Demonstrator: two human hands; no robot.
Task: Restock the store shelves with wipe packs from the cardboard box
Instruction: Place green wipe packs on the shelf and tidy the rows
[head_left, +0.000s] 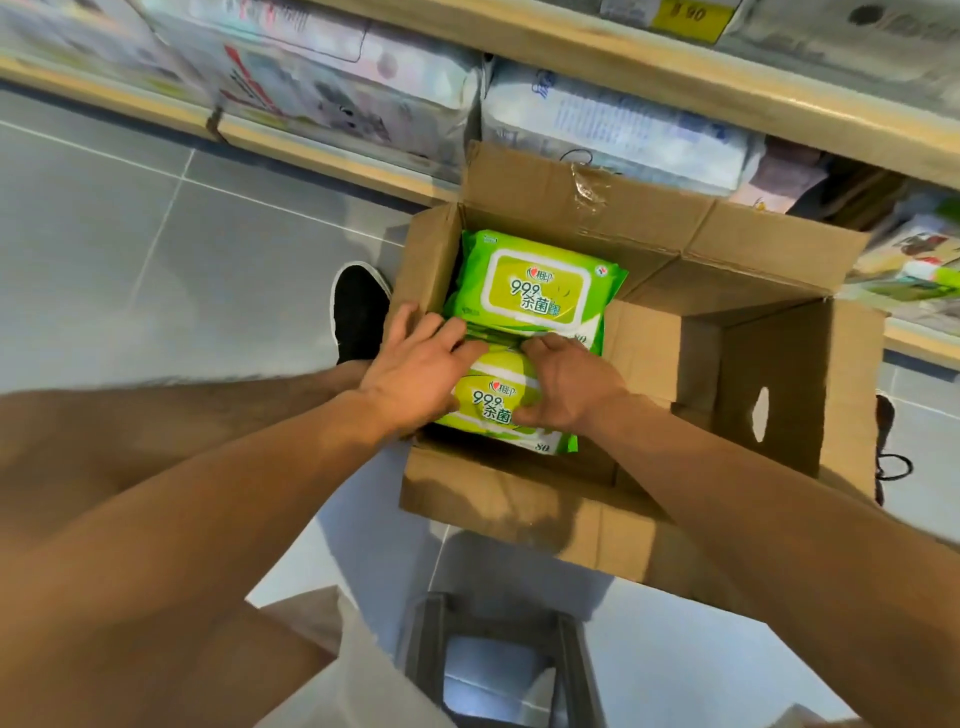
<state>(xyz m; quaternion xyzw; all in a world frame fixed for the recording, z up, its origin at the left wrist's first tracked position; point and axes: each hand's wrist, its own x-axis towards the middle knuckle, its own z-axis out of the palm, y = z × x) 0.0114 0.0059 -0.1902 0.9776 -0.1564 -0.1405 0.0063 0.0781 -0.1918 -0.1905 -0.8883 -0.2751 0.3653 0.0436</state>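
Wipe packs (540, 291), green and stacked in two piles, are shown in the left half of the open cardboard box (649, 291), which rests on the floor (130, 223) just in front of the lowest shelf (311, 148). The near pile (493, 405) is held between both hands: the left hand (415, 374) is laid over its left side with fingers reaching into the seam between the piles, and the right hand (566, 387) is curled over its far right edge, thumb pressed to the top face. Each grip is thus closed on this pile, though how many packs are taken cannot be told.

Risks, as judged from this view:
- The film wrapping is likely slick; if several packs are lifted by the top pack alone, the lower ones may slide free and drop back into the box or onto the floor.
- The left wall and the near flap (493, 493) stand close to the knuckles; the load may be snagged on them during the lift.
- The far pile touches the near one and may be dragged or tipped.
- The shelves above are already crowded with white packs (613, 124), so placement may be obstructed.
- A grey stool (498, 654) and a black shoe (358, 312) lie near the box and could be struck on turning.
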